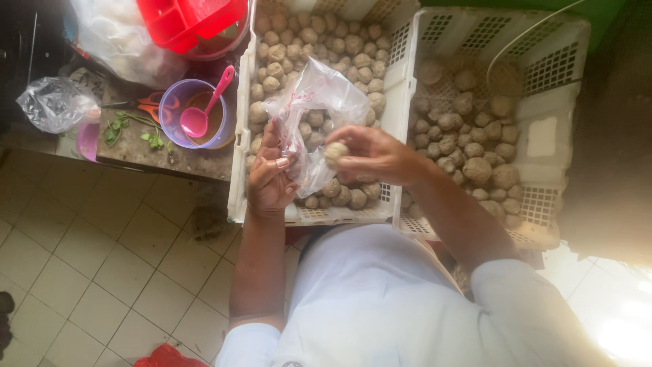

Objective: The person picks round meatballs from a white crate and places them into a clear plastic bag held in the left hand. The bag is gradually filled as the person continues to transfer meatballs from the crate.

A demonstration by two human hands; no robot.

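My left hand (269, 178) holds open a clear plastic bag (314, 102) above a white slotted crate (239, 146) filled with several pale round balls. My right hand (373, 155) pinches one pale ball (335, 153) at the mouth of the bag. A few balls lie inside the bag. A second white crate (564, 81) to the right holds several larger, darker brown balls.
A purple bowl (178, 95) with a pink spoon (204, 112) and brown liquid stands on a dark board left of the crates, beside orange-handled scissors (146, 104) and green leaves. A red container (193, 20) and crumpled clear bags (56, 103) lie at the back left. Tiled floor (102, 272) below.
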